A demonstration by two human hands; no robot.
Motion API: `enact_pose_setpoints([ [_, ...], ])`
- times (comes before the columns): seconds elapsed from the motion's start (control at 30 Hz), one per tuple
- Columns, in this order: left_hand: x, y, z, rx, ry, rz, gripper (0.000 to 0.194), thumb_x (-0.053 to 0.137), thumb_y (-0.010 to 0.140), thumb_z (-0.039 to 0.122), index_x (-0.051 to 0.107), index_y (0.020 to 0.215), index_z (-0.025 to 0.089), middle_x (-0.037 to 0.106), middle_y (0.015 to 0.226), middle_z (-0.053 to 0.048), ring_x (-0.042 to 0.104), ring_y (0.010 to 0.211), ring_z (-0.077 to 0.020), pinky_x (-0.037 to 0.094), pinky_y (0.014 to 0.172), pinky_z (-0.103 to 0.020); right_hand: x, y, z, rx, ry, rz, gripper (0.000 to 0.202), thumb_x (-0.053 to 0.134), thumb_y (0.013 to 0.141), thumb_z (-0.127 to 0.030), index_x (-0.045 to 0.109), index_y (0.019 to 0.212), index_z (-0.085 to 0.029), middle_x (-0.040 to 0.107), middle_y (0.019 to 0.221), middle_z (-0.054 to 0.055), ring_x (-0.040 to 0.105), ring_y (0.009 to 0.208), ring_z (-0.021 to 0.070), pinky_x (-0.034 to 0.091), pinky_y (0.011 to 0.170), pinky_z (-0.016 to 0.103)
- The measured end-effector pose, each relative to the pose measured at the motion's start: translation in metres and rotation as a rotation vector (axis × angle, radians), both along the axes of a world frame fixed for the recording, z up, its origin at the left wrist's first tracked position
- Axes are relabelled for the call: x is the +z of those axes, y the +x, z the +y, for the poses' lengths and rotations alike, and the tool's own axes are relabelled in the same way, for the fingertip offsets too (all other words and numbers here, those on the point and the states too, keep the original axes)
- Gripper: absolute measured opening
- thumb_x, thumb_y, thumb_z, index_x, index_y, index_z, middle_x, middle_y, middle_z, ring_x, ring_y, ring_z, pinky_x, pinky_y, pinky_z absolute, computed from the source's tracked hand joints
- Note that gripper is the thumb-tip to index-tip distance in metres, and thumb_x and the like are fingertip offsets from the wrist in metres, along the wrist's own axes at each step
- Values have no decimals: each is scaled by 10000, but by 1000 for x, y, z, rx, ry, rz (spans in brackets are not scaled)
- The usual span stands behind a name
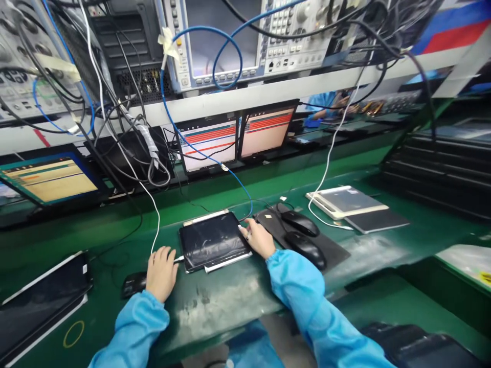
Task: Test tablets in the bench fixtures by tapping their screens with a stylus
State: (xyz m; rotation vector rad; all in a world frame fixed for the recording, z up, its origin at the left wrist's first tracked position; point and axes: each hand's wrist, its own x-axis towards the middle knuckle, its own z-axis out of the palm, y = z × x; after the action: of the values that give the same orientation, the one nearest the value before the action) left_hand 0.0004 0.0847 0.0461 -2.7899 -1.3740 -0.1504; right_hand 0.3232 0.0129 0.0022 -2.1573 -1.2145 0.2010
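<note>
Tablet [213, 240] lies flat, dark glass up, on green surface [230, 301] between both hands — likely stiff, slick-faced, fragile, best taken by its edges; right hand [258, 237] rests loosely open at its right edge, left hand [161, 271] flat by white cable plug [178, 259] at its left edge.

Two black mice [303, 235] lie on a dark mat [333, 250] on the green bench [230, 296]. Farther right sits a pale tablet [345, 200]; another tablet [38, 301] lies far left. Two lit screens [238, 135] stand behind, under a cabled instrument [245, 41].
</note>
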Motion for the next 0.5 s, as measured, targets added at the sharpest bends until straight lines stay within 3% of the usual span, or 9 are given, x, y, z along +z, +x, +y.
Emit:
enact_pose_setpoints([
  [0.17, 2, 19, 23, -47, -190, 92, 232, 409, 910, 230, 629, 930, 160, 646, 966, -119, 582, 957, -262, 424, 874, -380, -21, -5, 18, -10, 64, 124, 374, 558, 888, -384, 519, 1199, -180, 639, 898, 62, 616, 826, 208, 424, 693, 284],
  [0.3, 8, 17, 25, -123, -379, 81, 156, 459, 884, 237, 613, 876, 213, 666, 911, -33, 609, 839, -171, 430, 763, -253, -18, -3, 11, 16, 247, 192, 474, 532, 852, -446, 509, 1192, -117, 576, 749, 22, 578, 694, 178, 455, 693, 283],
  [0.43, 38, 7, 7, -184, -501, 64, 263, 414, 897, 340, 582, 756, 196, 630, 762, 6, 563, 717, -141, 392, 637, -225, 6, -4, -25, 87, 644, 487, 654, 598, 776, -557, 492, 1241, -110, 591, 743, 24, 581, 690, 186, 486, 706, 300],
  [0.5, 60, 3, -8, -200, -523, 24, 349, 398, 901, 421, 539, 683, 187, 582, 707, 9, 526, 689, -142, 359, 622, -242, 22, -6, -50, 157, 603, 687, 617, 642, 749, -563, 562, 1190, -140, 652, 864, 72, 624, 815, 227, 508, 741, 315],
])
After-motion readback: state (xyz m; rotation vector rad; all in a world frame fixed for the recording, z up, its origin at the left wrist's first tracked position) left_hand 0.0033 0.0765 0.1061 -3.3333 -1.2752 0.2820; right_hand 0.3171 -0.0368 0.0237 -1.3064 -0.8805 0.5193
